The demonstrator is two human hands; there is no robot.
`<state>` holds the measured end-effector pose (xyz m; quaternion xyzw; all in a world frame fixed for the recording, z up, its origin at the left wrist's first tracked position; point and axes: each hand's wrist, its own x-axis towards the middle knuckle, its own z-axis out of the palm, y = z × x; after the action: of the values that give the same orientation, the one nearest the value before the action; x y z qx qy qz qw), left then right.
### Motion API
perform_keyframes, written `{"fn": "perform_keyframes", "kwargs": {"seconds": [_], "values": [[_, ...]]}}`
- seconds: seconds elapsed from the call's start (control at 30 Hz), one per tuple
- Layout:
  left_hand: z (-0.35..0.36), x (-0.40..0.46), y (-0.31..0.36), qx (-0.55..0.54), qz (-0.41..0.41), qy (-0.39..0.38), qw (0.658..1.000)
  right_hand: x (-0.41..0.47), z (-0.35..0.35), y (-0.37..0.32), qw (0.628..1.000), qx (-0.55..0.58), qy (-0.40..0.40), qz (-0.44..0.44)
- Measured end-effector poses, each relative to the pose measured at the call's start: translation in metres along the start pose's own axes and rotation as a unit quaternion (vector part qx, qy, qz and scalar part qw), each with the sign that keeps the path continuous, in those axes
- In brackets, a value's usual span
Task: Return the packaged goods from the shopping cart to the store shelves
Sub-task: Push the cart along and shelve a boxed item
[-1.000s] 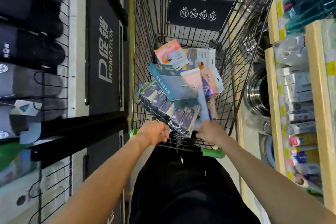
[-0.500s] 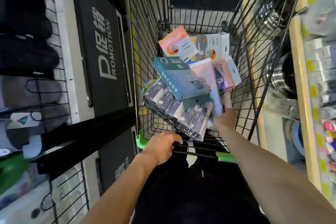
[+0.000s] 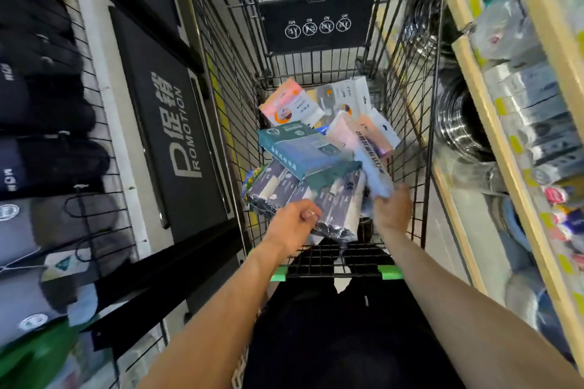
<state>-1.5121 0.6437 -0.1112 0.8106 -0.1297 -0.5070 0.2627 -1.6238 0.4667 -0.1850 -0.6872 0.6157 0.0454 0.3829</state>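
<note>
Right hand (image 3: 392, 213) fingers grip a pale blue-pink packet (image 3: 368, 164); left hand (image 3: 292, 224) fingers curl on dark packs (image 3: 331, 202).

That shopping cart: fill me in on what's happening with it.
A person stands at the black wire shopping cart, which holds a heap of packaged goods. The right hand grips the lower end of a long pale blue and pink box tilted up out of the heap. The left hand pinches the edge of a dark blue plastic multipack lying under a teal cardboard box. Nothing has reached the wooden store shelves on the right.

Boxed and bagged packages (image 3: 303, 151) lie heaped in the wire cart (image 3: 407, 123).
</note>
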Motion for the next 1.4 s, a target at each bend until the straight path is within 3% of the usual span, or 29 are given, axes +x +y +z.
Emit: {"fn": "perform_keyframes", "kwargs": {"seconds": [0.13,0.23,0.37,0.43,0.5,0.57,0.67,0.83,0.97,1.1,1.27,1.4], "values": [[-0.004,0.002,0.007,0.057,-0.001,-0.019,0.998,-0.007,-0.036,-0.027,0.993,-0.008,0.081,-0.080],[-0.016,0.008,0.016,0.069,-0.029,-0.103,0.992,-0.020,-0.067,-0.036,0.982,-0.012,0.123,-0.142],[-0.027,0.021,0.034,0.122,-0.039,-0.192,0.973,-0.039,-0.116,-0.037,0.972,0.147,0.136,-0.122],[-0.030,0.026,0.053,0.047,-0.032,-0.135,0.989,-0.048,-0.141,-0.035,0.957,0.260,0.101,-0.078],[-0.026,0.030,0.088,-0.098,-0.024,-0.047,0.994,-0.059,-0.175,-0.026,0.934,0.339,0.087,-0.068],[-0.024,0.036,0.120,-0.273,-0.039,0.006,0.961,-0.068,-0.196,-0.019,0.921,0.378,0.062,-0.070],[0.002,0.036,0.180,-0.416,-0.044,-0.028,0.908,-0.077,-0.243,0.005,0.910,0.403,0.054,-0.084],[0.077,0.002,0.249,-0.457,-0.023,-0.111,0.882,-0.089,-0.318,0.051,0.902,0.414,0.084,-0.089],[0.129,-0.019,0.306,-0.482,0.010,-0.186,0.856,-0.096,-0.372,0.082,0.871,0.446,0.176,-0.105],[0.172,-0.038,0.381,-0.457,0.050,-0.221,0.860,-0.089,-0.414,0.096,0.812,0.504,0.281,-0.090],[0.189,-0.046,0.467,-0.437,0.116,-0.236,0.860,-0.047,-0.457,0.076,0.783,0.489,0.372,-0.100],[0.186,-0.025,0.519,-0.410,0.160,-0.228,0.868,-0.008,-0.481,0.056,0.804,0.410,0.416,-0.109]]}}
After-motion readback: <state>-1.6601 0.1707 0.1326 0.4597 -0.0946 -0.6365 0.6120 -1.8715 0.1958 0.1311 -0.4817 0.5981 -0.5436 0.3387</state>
